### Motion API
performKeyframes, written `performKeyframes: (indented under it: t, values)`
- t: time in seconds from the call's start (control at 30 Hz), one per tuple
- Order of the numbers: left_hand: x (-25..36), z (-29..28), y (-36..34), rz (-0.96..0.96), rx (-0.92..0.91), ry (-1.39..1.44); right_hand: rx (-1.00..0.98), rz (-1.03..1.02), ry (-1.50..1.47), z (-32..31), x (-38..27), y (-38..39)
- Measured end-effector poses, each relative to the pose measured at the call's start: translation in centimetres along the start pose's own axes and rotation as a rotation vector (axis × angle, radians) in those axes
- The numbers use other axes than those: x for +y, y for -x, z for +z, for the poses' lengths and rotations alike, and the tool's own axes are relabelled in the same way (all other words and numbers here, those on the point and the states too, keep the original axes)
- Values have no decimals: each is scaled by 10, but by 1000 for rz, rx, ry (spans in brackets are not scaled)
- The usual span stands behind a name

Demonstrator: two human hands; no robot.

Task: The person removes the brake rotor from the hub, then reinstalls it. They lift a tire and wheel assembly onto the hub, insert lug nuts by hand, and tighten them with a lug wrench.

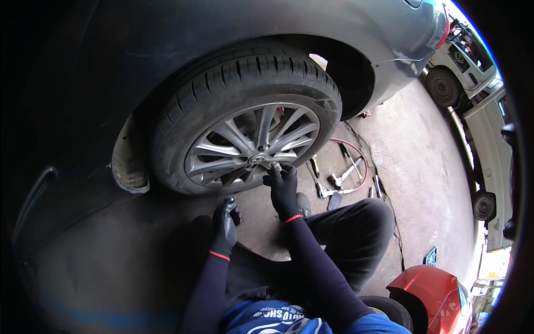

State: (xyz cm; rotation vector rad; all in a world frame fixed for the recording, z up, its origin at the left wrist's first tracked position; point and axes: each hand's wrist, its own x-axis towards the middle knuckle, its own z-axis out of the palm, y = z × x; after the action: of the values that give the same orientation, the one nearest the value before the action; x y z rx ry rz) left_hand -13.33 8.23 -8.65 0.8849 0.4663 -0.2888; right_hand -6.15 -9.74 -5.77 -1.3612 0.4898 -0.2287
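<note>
In front of me is a car wheel with a silver multi-spoke rim (231,149) and a black tyre (183,119), set under the dark car's arch. My right hand (284,192), in a black glove, is raised to the rim just right of the hub cap (257,158). Its fingers pinch a small metal piece that looks like a lug nut (275,166). My left hand (225,222), gloved too, hangs below the tyre, apart from it. Those fingers are curled closed, and what they hold, if anything, is too small to name.
Right of the wheel, an air impact tool (340,179), a red hose (366,167) and several hand tools lie on the concrete floor (420,150). A red car part (425,289) and a loose tyre (392,312) sit behind my right side. Parked vehicles (484,139) line the far right.
</note>
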Motion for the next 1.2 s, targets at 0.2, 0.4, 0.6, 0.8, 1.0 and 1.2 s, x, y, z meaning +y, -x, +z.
performKeyframes:
  t: [0.2, 0.4, 0.6, 0.8, 1.0, 1.2]
  values:
    - [-6, 9, 15, 34, 12, -3, 113, -47, -162, 31, 19, -28]
    - [0, 6, 26, 213, 66, -160, 299, -213, 131, 38, 36, -42]
    - [-11, -13, 19, 161, 77, -244, 195, -520, 473, 21, 37, -43]
    - [-18, -15, 22, 152, 113, -244, 252, -249, 51, 31, 34, -41]
    - [-10, -13, 34, 259, 138, -246, 286, -313, 188, 37, 25, -32]
    - [-7, -19, 41, 276, 155, -250, 291, -356, 127, 37, 13, -28]
